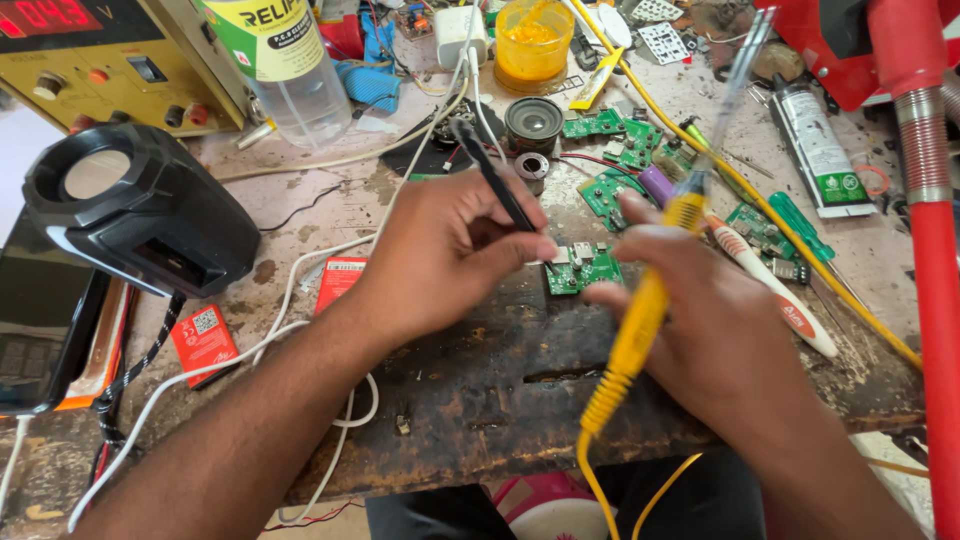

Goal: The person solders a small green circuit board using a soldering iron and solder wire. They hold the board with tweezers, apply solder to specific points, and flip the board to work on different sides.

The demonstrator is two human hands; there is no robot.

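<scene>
Left of the clear bottle (300,75) with its yellow-green label glows a red display (45,15). Below the bottle lie two small red packets (340,280) (204,342); far right of it lies a white-labelled tube (815,150).

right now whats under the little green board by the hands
The green circuit board lies on the dark, scorched worktop. The left hand covers its left edge, so nothing there can be seen.

Both forearms reach forward — left hand (440,255) pinched in a fingertip grip, right hand (700,320) curled closed.
</scene>
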